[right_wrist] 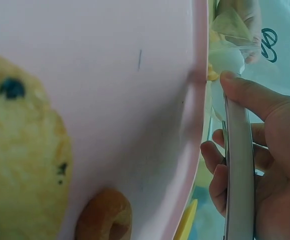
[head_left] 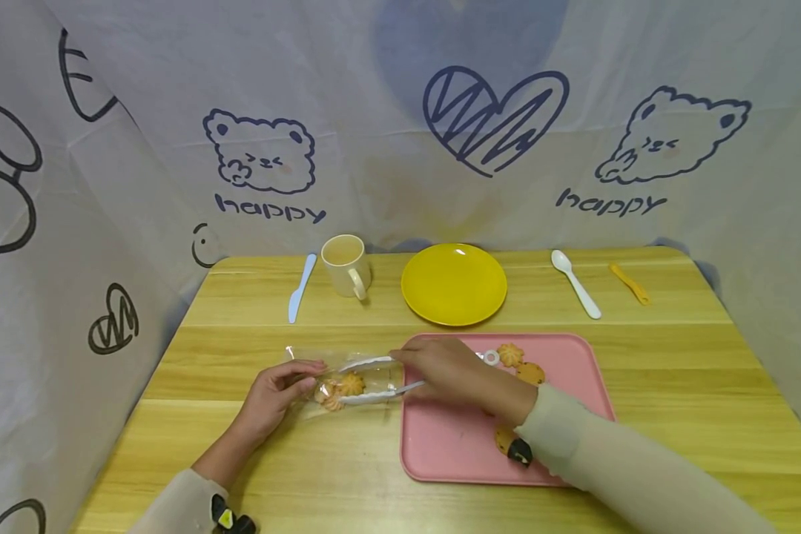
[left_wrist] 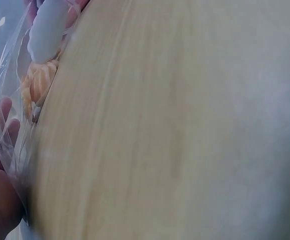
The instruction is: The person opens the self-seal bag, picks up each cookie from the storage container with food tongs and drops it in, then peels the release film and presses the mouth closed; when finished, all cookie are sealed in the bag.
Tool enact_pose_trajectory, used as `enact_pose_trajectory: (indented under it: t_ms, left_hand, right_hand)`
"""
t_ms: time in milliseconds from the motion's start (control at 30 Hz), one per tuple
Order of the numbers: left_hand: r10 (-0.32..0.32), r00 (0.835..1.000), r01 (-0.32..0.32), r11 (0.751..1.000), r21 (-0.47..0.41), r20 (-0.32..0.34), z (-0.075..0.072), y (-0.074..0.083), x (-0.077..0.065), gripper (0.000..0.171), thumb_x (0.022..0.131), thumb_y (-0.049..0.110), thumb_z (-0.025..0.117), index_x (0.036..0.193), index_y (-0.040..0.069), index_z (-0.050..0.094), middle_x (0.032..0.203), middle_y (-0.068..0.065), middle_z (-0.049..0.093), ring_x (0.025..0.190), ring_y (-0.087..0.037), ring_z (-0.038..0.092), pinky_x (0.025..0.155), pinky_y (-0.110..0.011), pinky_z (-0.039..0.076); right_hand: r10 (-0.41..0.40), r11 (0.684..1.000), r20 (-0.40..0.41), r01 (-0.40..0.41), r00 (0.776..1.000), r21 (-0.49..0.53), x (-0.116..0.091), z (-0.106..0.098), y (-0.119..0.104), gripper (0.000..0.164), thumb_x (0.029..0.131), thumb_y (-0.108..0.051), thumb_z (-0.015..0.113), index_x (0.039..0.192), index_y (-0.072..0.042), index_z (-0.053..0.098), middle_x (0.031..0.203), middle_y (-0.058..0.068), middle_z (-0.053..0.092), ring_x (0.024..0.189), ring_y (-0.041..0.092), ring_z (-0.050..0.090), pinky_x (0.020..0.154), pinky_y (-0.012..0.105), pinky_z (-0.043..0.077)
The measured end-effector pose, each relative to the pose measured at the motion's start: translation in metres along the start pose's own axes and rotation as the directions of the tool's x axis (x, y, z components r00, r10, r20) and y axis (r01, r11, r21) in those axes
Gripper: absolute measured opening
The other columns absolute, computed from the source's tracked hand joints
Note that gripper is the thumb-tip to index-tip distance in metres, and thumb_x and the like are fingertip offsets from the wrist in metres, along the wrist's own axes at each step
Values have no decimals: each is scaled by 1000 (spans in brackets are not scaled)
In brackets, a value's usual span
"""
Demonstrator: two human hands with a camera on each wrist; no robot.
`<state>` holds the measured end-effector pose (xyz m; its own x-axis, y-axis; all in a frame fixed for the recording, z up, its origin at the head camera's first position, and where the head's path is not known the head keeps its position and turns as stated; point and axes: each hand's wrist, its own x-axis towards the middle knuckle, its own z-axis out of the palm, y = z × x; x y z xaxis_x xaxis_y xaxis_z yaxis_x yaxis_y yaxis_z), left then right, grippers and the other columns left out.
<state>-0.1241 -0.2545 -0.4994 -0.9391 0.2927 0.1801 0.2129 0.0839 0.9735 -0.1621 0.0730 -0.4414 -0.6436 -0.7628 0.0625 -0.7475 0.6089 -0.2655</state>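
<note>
My left hand [head_left: 270,397] pinches the left end of a clear plastic bag [head_left: 310,409] between thumb and fingers. Inside the bag lie several swirled butter cookies [head_left: 352,383], one of them also showing in the left wrist view as a ridged cookie [left_wrist: 41,82]. With my right hand [head_left: 443,371] I grip a pair of tongs [head_left: 367,398], thumb along one arm and fingers curled at the other. The white tong tips reach into the bag's right side, spread on either side of the cookies. Behind the plastic, part of the cookies is hidden.
A pink tray [head_left: 440,452] under my right forearm bears a swirled cookie [head_left: 510,354], chocolate-chip cookies [head_left: 530,373] and a ring-shaped piece [right_wrist: 105,215]. Along the back stand a light blue knife [head_left: 300,289], mug [head_left: 343,271], yellow plate [head_left: 454,285], white spoon [head_left: 577,285] and small orange utensil [head_left: 630,284].
</note>
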Motion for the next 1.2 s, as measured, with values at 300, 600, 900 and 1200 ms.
enact_pose_trajectory:
  t_ms: [300,600,900,1200]
  left_hand:
    - [-5,1000,5,1000,14,1,0,0,0,24,94,2,61,112,-13,64,124,-22,63,121,-13,57,102,-23,46]
    - [0,1000,0,1000,11,6,0,-2,0,24,94,1,61,112,-14,63,124,-26,61,122,-14,57,102,-24,46]
    - [3,1000,-3,1000,2,2,0,-3,0,23,94,0,62,111,-15,63,123,-27,61,121,-13,57,103,-23,45]
    - [-4,1000,4,1000,-2,11,-1,-3,0,22,95,2,61,112,-11,65,124,-23,62,123,-15,56,103,-24,45]
  right_hand:
    - [18,1000,15,-18,1000,3,-4,-4,0,68,82,-49,76,137,-15,58,122,-1,63,107,14,59,90,37,51]
    - [20,999,4,-20,1000,32,-9,-3,3,67,81,-46,78,137,-13,58,126,2,60,109,17,58,92,40,51]
    - [57,998,50,-58,997,34,-10,-1,1,72,82,-50,75,142,-17,53,132,0,59,109,16,59,92,40,52]
    - [55,997,1,-55,998,57,-23,-6,6,74,82,-50,75,143,-15,52,137,0,57,120,17,56,99,41,49]
